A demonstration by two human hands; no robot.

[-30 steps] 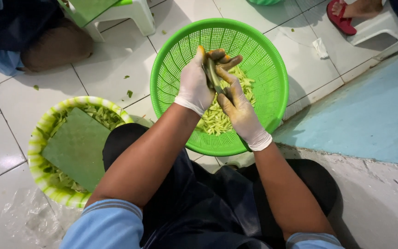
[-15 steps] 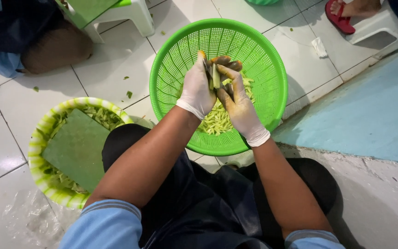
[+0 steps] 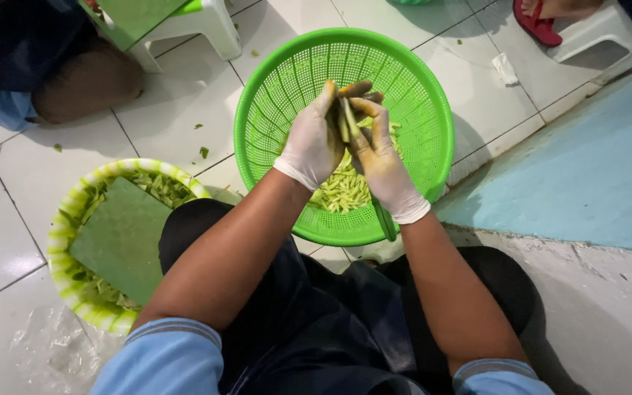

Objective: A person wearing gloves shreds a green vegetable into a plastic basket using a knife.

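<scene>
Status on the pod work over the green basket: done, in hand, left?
Done: a pile of pale green pieces lies in the green basket. In hand: the gloved left hand and right hand grip one green pod above it. Left: unclear; the yellow-green bowl holds more greens.

A round yellow-green striped plastic basin (image 3: 64,219) stands on the white tiled floor (image 3: 9,241) at lower left, holding green vegetable scraps (image 3: 162,189) and a flat dull-green board (image 3: 122,238) laid across them. A crumpled clear plastic sheet (image 3: 34,351) lies just beside it. At the top left, 1 white plastic stool (image 3: 199,22) has a green top. At upper right, a red sandal (image 3: 539,22) sits near a 2nd white stool (image 3: 594,33). A pale blue mat (image 3: 587,175) covers the floor at right.
</scene>
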